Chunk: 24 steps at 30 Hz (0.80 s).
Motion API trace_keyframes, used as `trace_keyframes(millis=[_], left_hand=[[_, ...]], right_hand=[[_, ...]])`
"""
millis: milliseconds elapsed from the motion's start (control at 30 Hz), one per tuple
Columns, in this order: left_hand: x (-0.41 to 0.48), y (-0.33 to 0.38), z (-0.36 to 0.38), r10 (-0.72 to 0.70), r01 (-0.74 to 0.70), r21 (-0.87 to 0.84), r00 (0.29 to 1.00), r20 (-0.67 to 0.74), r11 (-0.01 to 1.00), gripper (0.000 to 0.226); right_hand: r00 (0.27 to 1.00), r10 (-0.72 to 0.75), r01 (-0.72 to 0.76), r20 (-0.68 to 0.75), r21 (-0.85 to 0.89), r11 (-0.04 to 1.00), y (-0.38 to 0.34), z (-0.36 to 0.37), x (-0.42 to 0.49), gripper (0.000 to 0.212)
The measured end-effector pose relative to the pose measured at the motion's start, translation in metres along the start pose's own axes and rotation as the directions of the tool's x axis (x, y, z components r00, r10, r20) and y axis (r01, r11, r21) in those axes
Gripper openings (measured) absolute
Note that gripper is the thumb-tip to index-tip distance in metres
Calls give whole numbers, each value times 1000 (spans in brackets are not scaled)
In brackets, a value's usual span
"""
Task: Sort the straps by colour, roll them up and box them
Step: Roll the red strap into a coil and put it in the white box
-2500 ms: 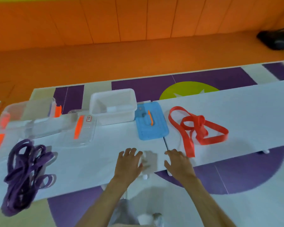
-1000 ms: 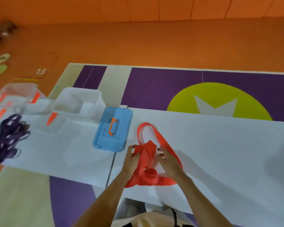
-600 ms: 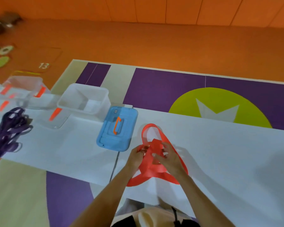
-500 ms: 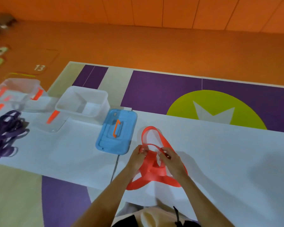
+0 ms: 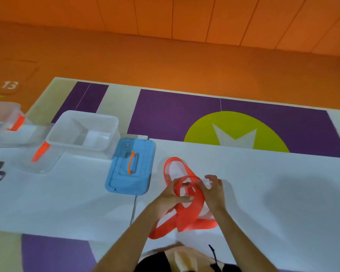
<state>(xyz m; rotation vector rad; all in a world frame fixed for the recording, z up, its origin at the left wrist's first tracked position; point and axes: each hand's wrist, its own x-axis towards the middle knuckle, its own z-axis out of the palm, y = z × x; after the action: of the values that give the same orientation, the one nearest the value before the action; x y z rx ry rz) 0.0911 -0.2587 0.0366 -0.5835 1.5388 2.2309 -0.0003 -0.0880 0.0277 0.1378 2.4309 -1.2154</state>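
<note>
On the white table (image 5: 273, 173), right of the open white box (image 5: 114, 124) and the blue lid (image 5: 131, 167), the orange strap (image 5: 192, 211) now stands in a first coil, where half a second ago it was bunched. I judge that rolling has begun. The left hand (image 5: 170, 199) pinches the coil. The right hand (image 5: 214, 193) touches its outer side with fingers spread, and I cannot tell whether it grips.

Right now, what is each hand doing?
Left hand: holds the red strap.
Right hand: against the strap; grip cannot be told.
</note>
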Motion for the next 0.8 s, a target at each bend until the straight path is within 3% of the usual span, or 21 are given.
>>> trace_keyframes(millis=[67, 100, 200, 267, 333, 433, 533, 633, 800], left_hand=[[1, -1, 0, 90, -88, 61, 996, -24, 994, 73], [0, -2, 0, 118, -115, 89, 992, -30, 989, 71], [0, -3, -3, 127, -119, 95, 989, -78, 988, 68], [2, -1, -6, 167, -153, 139, 981, -101, 978, 53], [5, 1, -10, 168, -142, 127, 961, -220, 982, 44], [11, 1, -17, 52, -87, -56, 891, -450, 995, 43], [20, -1, -22, 4, -116, -165, 828, -561, 979, 35], [25, -5, -27, 12, -142, -141, 747, -664, 980, 24], [20, -12, -32, 29, -120, -65, 651, -759, 991, 20]], right_hand=[[999, 31, -33, -33, -85, 996, -4, -2, -3, 43], [998, 67, -66, 16, -74, 995, -10, -5, -5, 47], [935, 119, -155, 334, 82, 985, -28, -10, -16, 36], [896, 80, -183, 436, 198, 963, -35, -14, -23, 24], [880, 30, -180, 474, 274, 945, -34, -22, -24, 27], [849, -58, -160, 526, 359, 920, -30, -33, -25, 30], [886, -112, -65, 450, 361, 930, -23, -38, -32, 37], [944, -137, 15, 300, 377, 926, -13, -47, -35, 34], [1000, -24, 22, -1, 462, 887, 9, -70, -26, 15]])
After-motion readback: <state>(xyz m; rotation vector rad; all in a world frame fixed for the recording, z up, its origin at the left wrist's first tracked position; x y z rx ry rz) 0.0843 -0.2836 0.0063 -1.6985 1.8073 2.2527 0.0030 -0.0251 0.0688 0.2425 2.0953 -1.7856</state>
